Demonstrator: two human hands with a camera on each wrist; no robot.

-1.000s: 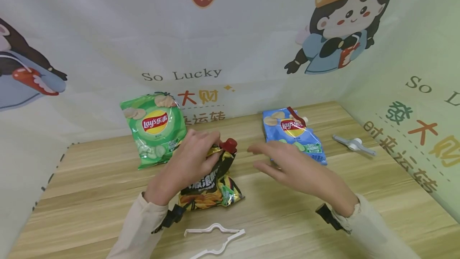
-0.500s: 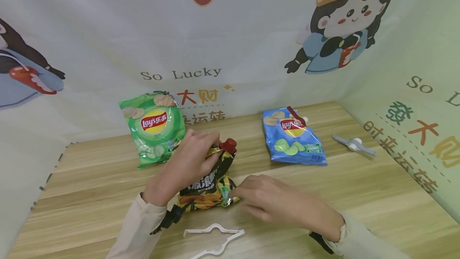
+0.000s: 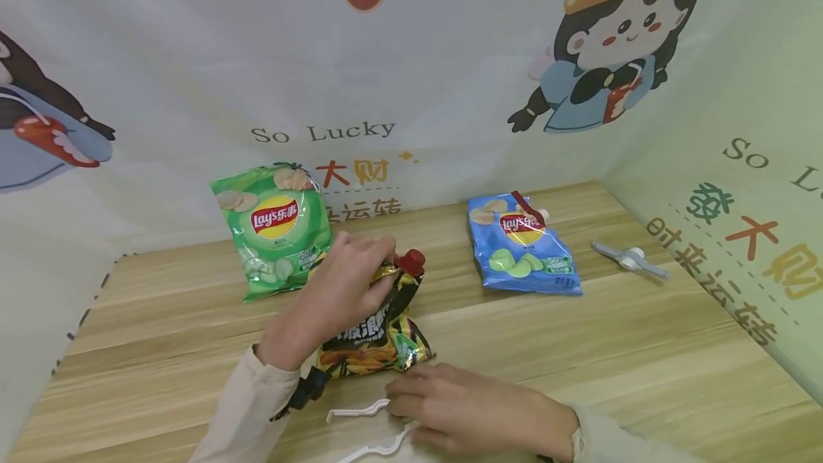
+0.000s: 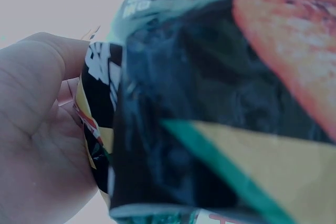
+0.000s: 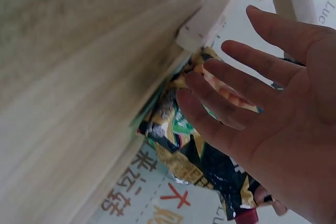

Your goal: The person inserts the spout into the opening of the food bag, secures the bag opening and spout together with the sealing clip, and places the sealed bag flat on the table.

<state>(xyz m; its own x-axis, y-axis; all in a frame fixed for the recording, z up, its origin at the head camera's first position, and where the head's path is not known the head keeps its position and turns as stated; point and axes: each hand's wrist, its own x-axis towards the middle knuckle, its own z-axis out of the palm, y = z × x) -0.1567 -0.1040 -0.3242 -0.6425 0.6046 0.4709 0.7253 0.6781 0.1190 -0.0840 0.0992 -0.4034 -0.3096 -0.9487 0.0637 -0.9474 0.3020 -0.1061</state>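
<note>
In the head view my left hand (image 3: 339, 295) grips the top of a black and gold chip bag (image 3: 360, 359), which lies on the wooden table. A red cap-like piece (image 3: 411, 261) sticks out at the bag's upper right corner. The left wrist view shows the bag (image 4: 173, 98) close up beside the palm. Over the right end of a white bag clip (image 3: 363, 411) is my right hand (image 3: 469, 406); the clip lies spread, and its joined end is hidden. Extended, spread fingers are visible in the right wrist view, near the clip (image 5: 202, 27) and holding nothing.
A green Lay's chip bag (image 3: 276, 234) leans at the back left. At the back right lies a blue Lay's bag (image 3: 514, 256) with a dark red strip (image 3: 530, 207) across its top corner. A grey-white clip (image 3: 630, 259) lies further right. Printed cloth walls (image 3: 450, 91) enclose the table.
My right hand has come down and toward me, from beside the bag's top, past its lower right corner, to the white clip. My left hand has kept its grip on the bag.
</note>
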